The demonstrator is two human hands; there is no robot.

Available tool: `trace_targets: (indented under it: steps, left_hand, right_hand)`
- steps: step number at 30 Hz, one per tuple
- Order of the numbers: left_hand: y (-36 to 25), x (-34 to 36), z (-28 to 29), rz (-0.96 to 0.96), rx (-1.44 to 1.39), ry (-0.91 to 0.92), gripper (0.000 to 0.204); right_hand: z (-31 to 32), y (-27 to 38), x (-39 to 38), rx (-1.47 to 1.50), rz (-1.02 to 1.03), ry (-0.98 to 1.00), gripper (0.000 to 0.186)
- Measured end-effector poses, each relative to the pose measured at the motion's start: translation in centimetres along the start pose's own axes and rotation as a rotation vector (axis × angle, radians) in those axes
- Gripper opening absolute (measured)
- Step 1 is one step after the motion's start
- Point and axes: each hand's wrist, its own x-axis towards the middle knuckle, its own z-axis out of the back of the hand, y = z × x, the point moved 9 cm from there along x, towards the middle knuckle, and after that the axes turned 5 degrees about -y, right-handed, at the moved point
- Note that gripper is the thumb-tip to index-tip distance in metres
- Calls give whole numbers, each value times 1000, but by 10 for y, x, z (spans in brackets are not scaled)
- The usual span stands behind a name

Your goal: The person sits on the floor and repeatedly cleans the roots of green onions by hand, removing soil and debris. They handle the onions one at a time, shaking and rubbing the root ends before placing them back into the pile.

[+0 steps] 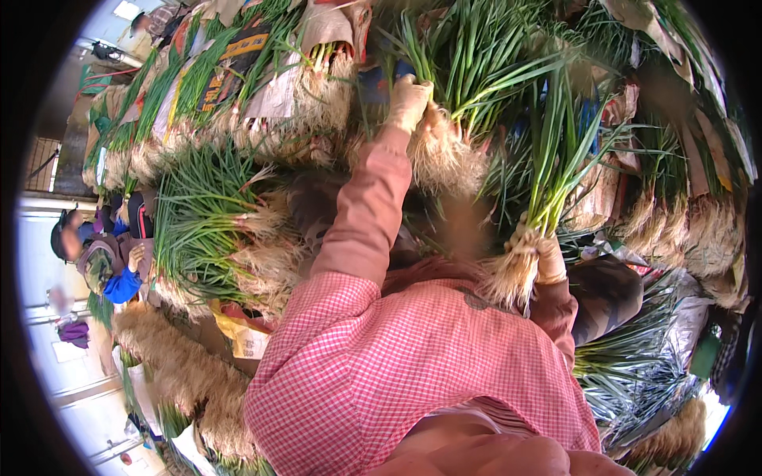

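My right hand (pixel 549 260), in a pale glove, is closed round a bunch of green garlic (pixel 548 186). The bunch stands nearly upright, with long green leaves above and tangled pale roots below by my fingers. Farther off and to the left, my left hand (pixel 409 103), gloved too, reaches out with its fingers curled round some green garlic stalks (pixel 423 57). These are at the left edge of a large heap of green garlic (pixel 492 59), whose pale roots (pixel 447 151) hang towards me.
Another green garlic pile (pixel 210 210) lies to my left. Bundles wrapped in sacking (pixel 329 28) line the far left, with more bundles (pixel 675 214) at the right. A yellow-and-white bag (pixel 238 333) lies near my left elbow. Another person (pixel 115 258) sits at the far left edge.
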Motion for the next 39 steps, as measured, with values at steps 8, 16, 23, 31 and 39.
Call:
trace_targets:
  steps: [8, 16, 23, 31, 39]
  left_hand:
    - [-52, -109, -26, -90, -5, 70, 33]
    - [-14, -192, -95, -452, 98, 313, 35]
    - [59, -217, -130, -547, 802, 874, 47]
    - [-12, -88, 12, -114, 519, -21, 39]
    - [-14, -97, 0, -105, -49, 129, 16]
  right_hand:
    - [-15, 28, -7, -27, 103, -99, 36]
    - [-38, -7, 9, 50, -141, 56, 29]
    - [-66, 5, -14, 269, -154, 233, 35]
    - [-38, -17, 5, 321, -195, 81, 32]
    - [-42, -9, 4, 325, -193, 195, 24]
